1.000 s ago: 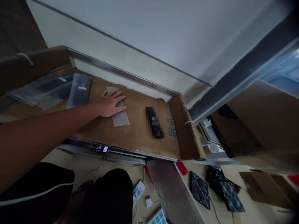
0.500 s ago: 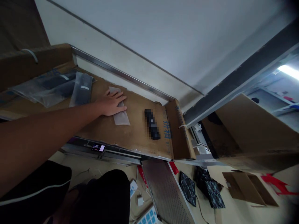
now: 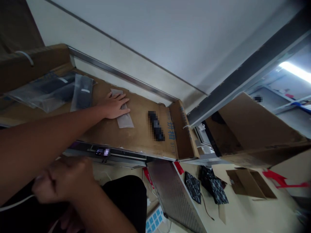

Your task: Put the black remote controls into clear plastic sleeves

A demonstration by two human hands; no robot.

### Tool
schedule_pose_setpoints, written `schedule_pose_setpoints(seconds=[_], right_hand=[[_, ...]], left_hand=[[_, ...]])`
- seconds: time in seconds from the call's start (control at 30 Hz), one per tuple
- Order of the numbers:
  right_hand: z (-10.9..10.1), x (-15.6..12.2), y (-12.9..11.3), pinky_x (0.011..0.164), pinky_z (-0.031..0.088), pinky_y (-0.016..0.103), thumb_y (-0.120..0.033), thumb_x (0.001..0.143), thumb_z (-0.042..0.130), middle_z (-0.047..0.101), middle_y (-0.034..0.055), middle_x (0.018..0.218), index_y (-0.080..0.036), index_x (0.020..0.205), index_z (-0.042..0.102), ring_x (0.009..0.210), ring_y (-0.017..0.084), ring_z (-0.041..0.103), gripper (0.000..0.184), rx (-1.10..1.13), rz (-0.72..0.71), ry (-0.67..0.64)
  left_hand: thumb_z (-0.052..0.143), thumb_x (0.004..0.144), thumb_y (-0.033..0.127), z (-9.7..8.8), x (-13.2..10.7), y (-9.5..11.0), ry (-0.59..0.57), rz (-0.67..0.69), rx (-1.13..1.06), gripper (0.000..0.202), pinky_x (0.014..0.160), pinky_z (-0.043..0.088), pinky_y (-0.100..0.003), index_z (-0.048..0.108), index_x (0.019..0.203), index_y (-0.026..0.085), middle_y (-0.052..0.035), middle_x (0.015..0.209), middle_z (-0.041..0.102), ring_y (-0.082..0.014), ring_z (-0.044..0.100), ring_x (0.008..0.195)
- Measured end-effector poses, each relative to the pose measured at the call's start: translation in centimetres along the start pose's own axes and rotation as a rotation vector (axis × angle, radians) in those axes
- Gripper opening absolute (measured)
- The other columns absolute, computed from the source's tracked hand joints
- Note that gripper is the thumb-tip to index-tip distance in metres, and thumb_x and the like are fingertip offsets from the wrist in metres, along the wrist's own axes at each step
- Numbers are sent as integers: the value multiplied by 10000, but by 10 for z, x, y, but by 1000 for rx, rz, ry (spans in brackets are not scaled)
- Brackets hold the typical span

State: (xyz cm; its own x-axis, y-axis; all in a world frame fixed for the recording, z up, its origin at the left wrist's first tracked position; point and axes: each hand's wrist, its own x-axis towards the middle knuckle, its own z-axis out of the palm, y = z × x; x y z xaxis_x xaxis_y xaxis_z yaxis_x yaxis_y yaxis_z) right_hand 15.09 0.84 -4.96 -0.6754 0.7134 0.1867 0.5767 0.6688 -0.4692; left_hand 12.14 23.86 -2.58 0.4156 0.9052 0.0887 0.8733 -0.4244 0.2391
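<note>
My left hand [image 3: 116,106] lies flat with its fingers spread on a pale, flat, translucent sleeve [image 3: 125,119], which rests on the cardboard-lined shelf [image 3: 107,136]. Low in the view, under my left forearm, my right hand [image 3: 65,179] is closed into a fist near my lap; its finger side is hidden and slightly blurred. To the right of the sleeve lies a black, long object [image 3: 156,126], pixelated so its kind cannot be told. Left of my left hand are clear plastic bags [image 3: 82,92] with dark contents and white labels.
An upright cardboard edge [image 3: 186,132] bounds the shelf on the right, and a white wall [image 3: 145,42] stands behind. Below hangs a perforated metal panel [image 3: 172,194]. Open cardboard boxes [image 3: 251,183], dark patterned packages [image 3: 216,189] and a red stool-like thing [image 3: 277,178] are at the right.
My right hand has come into view from below, closed, beneath the left forearm. My left hand stays on the pale sleeve. The whole view has shifted slightly.
</note>
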Motion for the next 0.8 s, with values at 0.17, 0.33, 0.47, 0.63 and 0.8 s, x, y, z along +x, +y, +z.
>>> schedule_pose_setpoints(seconds=[0.17,0.33,0.47,0.63,0.8], right_hand=[[12,2,34,668,565,280,-367,981,492,770,61,952,-174,1044,673,806,208,737,272,-2,318,-37],[48,-2,73,916,569,409,-408,940,585,692,224,1264,-50,1239,642,1145,327,684,469,-19,499,-220],[80,6,96,1004,530,445,-470,937,622,691,181,1293,-85,1253,655,1246,328,630,499,60,600,-204],[88,26,91,1111,467,466,-474,997,543,659,156,1367,-153,1324,624,1330,286,579,466,122,565,30],[22,20,39,779,616,402,-490,983,476,774,112,1082,-152,1102,720,933,298,737,434,155,320,-297]], left_hand=[[266,993,687,1,0,-1,-6,1,0,775,1255,49,-537,370,1597,214,-111,1708,256,-314,162,1587],[273,985,707,4,2,-3,6,-2,-4,787,1256,36,-530,367,1598,222,-106,1710,251,-321,171,1583],[275,995,690,4,2,-3,9,1,10,768,1255,49,-527,374,1593,218,-107,1706,262,-314,177,1582],[266,1001,682,3,1,-2,19,5,27,761,1255,71,-529,371,1595,217,-99,1712,250,-321,182,1581],[264,1006,676,4,3,-3,15,14,40,754,1257,78,-531,372,1595,218,-98,1706,264,-321,191,1579]])
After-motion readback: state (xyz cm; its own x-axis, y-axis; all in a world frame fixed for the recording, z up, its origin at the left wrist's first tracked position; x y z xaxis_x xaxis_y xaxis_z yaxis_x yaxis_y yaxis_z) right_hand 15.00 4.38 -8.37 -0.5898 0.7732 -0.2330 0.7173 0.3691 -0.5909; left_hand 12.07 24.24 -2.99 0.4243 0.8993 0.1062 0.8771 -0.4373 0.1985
